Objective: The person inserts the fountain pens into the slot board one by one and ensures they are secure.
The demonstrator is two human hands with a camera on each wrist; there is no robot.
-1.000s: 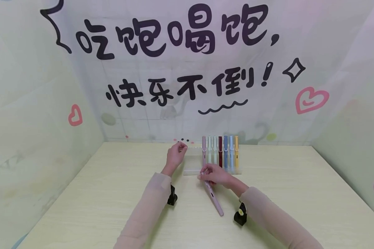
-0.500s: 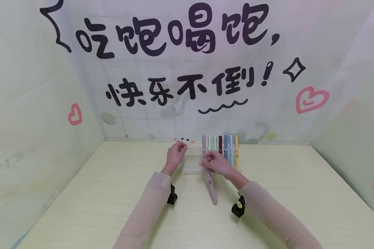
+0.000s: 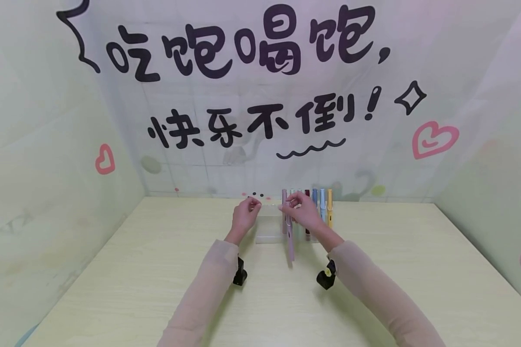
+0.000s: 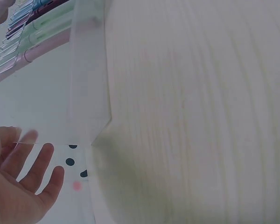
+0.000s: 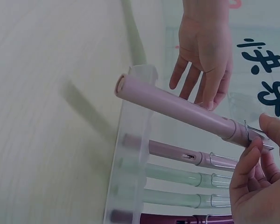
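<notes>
My right hand (image 3: 304, 213) pinches a pinkish-mauve pen (image 5: 177, 107) by its capped, clipped end, between thumb and fingers. That pen slants in front of the clear pen stand (image 3: 269, 226), its other end pointing down toward the table and apart from the stand in the right wrist view. My left hand (image 3: 245, 216) grips the stand's upper left corner; in the left wrist view its thumb and forefinger meet at the clear panel's edge (image 4: 42, 107). In the stand, another mauve pen (image 5: 172, 151) is leftmost, beside two pale green pens (image 5: 172, 172), partly hidden by my right hand.
Farther right in the stand are a dark red pen (image 5: 177, 218), a blue one (image 3: 315, 196), a light blue one (image 3: 323, 207) and a yellow one (image 3: 330, 212). A printed cloth wall (image 3: 199, 178) rises close behind, at the table's (image 3: 156, 270) back edge.
My right hand has moved up and away from me, carrying the mauve pen over the stand's front. The pen has turned closer to upright. My left hand stays at the corner.
</notes>
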